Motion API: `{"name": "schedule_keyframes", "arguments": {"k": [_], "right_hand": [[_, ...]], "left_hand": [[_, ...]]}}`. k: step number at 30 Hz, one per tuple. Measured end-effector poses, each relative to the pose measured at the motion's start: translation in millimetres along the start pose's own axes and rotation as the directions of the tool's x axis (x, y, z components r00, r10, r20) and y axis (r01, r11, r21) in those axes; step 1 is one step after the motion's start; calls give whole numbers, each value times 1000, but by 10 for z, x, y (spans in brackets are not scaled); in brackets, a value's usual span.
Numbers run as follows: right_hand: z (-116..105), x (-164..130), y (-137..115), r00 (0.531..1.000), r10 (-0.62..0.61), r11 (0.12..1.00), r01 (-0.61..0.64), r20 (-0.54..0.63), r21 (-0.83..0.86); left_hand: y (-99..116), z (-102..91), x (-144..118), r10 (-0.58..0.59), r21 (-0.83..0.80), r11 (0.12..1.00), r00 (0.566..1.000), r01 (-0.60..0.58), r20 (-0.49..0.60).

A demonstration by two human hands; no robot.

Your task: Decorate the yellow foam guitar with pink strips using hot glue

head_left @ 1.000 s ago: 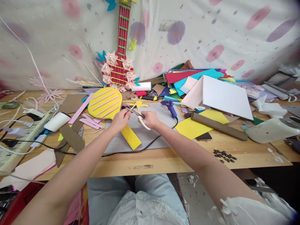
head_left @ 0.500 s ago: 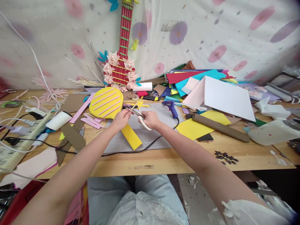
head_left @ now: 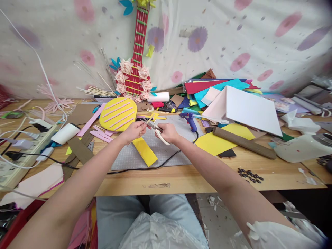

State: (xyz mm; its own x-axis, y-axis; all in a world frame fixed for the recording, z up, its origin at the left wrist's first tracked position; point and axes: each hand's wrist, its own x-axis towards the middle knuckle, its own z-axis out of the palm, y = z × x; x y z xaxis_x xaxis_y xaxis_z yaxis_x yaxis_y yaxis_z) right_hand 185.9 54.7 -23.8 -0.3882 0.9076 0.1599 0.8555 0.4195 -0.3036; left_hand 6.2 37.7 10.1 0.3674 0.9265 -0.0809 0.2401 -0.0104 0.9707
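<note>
My right hand (head_left: 168,132) grips the scissors (head_left: 155,128) (blades parted). My left hand (head_left: 135,130) pinches a thin stick (head_left: 148,119) above the grey mat (head_left: 166,152).

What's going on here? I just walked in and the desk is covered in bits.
A person is at a craft table, cutting. The right hand works white-handled scissors, blades pointing left toward the left hand, whose fingers pinch a small yellow piece at the blades. Under the hands lie a grey cutting mat and a yellow strip. A blue glue gun rests just beyond.
</note>
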Motion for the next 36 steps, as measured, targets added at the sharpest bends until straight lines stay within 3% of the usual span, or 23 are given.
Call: {"name": "schedule_keyframes", "arguments": {"k": [6,10,14,17,18,20,22,26,32,36], "right_hand": [[53,2,52,999,10,1000,-10,37,7],[75,0,314,991,-23,999,26,130,-21],[-71,33,600,961,95,982,-47,261,-183],[-312,90,591,902,110,975,-17,417,-221],[-389,109,535,915,102,976,-15,390,-218],[-491,137,374,988,28,991,-7,149,-137],[-501,156,200,994,-110,993,110,12,-30],[-354,188,-5,985,-166,986,167,36,-21],[-278,286,-26,971,-223,975,224,91,-2],[-300,377,-40,963,-207,977,193,176,90]], "left_hand": [[-121,34,80,114,242,967,983,-77,-142],[-212,-72,86,165,396,917,952,-51,-258],[-205,-153,38,207,631,775,957,-34,-203],[-140,-115,28,191,716,698,970,-27,-150],[-117,-92,34,182,728,685,974,-28,-134],[-77,-50,55,171,742,669,981,-45,-95],[-51,-22,82,164,754,654,985,-67,-55],[-39,-27,125,144,795,603,989,-70,-21],[-82,-87,171,104,812,579,994,-70,11],[-51,-82,176,111,851,524,989,26,-99]]}}
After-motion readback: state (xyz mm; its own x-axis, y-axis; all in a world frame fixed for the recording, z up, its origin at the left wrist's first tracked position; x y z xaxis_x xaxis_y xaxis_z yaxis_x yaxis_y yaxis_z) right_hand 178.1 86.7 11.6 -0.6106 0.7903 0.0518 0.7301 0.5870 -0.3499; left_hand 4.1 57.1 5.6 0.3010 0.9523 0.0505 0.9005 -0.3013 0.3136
